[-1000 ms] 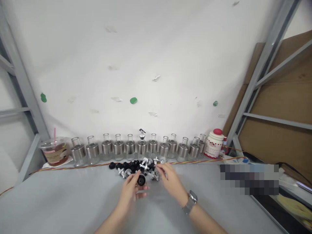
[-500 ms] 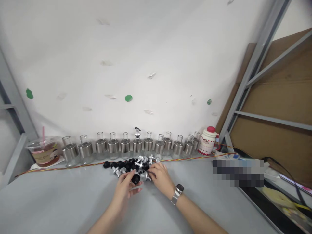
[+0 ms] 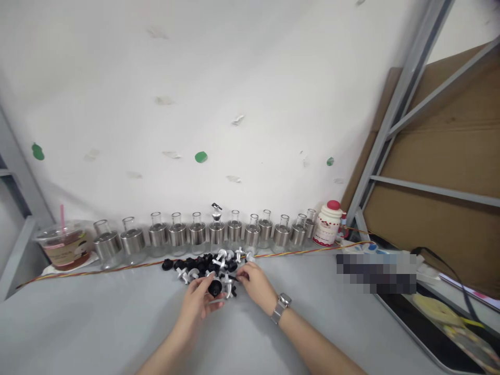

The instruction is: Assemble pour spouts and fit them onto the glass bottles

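Note:
My left hand (image 3: 198, 301) is closed round a black stopper (image 3: 214, 287), its round end facing me; part of a silvery piece shows by the thumb. My right hand (image 3: 255, 285) has its fingertips pinched at the right edge of the pile, by a thin dark piece I cannot make out. Between both hands lies a silver pourer spout (image 3: 229, 287). Black stoppers (image 3: 201, 264) and silver spouts are heaped just beyond. Behind them stands a row of glass bottles with steel sleeves; one bottle (image 3: 216, 232) carries a pourer top (image 3: 216, 210).
A drink cup (image 3: 64, 250) with a pink straw stands at the left. A white jar (image 3: 327, 226) with a red lid ends the row. A twisted cable (image 3: 128, 267) runs before the bottles. At the right lie a dark tray (image 3: 410, 323) and a yellow item (image 3: 433, 311).
My right hand has drawn slightly back from the pile, uncovering more of the silver spout. My left hand keeps hold of the black stopper. The view has shifted slightly.

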A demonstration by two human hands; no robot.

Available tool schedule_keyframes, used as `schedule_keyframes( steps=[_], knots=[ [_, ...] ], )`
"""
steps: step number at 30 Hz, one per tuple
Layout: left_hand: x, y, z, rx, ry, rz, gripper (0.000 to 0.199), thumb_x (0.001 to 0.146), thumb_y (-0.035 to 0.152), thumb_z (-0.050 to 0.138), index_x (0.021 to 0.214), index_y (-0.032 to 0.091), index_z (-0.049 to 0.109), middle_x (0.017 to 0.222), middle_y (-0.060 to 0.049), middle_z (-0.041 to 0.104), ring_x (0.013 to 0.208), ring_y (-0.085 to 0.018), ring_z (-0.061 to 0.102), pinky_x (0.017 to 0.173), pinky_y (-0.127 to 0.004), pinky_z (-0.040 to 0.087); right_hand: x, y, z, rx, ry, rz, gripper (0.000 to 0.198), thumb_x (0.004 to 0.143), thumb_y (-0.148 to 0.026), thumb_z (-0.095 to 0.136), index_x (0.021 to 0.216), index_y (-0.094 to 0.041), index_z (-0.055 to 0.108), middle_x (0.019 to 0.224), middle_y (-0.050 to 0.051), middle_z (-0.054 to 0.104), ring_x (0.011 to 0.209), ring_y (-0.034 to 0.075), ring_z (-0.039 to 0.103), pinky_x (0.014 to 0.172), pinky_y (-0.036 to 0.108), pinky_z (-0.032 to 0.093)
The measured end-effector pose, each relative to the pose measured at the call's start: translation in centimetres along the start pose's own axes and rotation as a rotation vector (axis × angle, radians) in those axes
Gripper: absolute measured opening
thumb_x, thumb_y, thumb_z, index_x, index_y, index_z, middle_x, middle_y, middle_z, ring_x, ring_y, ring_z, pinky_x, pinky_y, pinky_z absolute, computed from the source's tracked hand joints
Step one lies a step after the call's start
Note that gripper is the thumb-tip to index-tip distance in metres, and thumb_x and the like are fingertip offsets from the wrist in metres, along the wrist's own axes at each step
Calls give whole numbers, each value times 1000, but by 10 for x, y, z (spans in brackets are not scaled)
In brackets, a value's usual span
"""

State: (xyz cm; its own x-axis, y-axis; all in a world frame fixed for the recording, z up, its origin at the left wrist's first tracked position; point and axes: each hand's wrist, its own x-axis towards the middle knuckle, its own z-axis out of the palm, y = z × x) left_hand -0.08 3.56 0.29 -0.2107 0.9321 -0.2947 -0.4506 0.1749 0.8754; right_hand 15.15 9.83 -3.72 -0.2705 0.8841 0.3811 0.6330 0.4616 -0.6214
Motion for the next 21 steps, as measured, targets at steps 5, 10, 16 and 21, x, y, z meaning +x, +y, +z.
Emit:
schedule_keyframes(
  steps=[5, 10, 16, 21],
  knots=[
    [3, 0, -2, 7, 9, -6, 20, 68, 22, 64, 72, 18, 45, 50, 1, 60, 50, -19, 65, 44, -24, 48, 1, 2, -4, 43, 19, 20, 19, 72, -5, 47, 70, -16, 62, 74, 3, 56, 74, 16, 52, 70, 26, 41],
    [9, -4, -4, 2, 25, -9, 18, 71, 22, 62, 74, 19, 44, 48, 3, 60, 48, -19, 65, 42, -25, 48, -3, -2, -15, 97, -51, -19, 16, 69, -7, 54, 79, -17, 62, 80, 2, 55, 77, 16, 52, 73, 26, 41],
    [8, -4, -4, -8, 18, 2, 17, 73, 20, 60, 74, 19, 43, 50, 3, 60, 48, -19, 65, 44, -26, 49, -11, -8, -16, 137, -165, -20, 18, 63, -8, 63, 79, -17, 62, 82, 1, 52, 71, 13, 52, 69, 25, 42],
    [9, -4, -4, -15, 11, 3, 17, 72, 20, 60, 73, 19, 43, 49, 2, 59, 48, -20, 65, 44, -27, 49, -9, -2, -6, 152, -186, 0, 15, 65, -6, 60, 75, -17, 62, 77, 0, 51, 68, 13, 50, 64, 24, 41]
  ],
)
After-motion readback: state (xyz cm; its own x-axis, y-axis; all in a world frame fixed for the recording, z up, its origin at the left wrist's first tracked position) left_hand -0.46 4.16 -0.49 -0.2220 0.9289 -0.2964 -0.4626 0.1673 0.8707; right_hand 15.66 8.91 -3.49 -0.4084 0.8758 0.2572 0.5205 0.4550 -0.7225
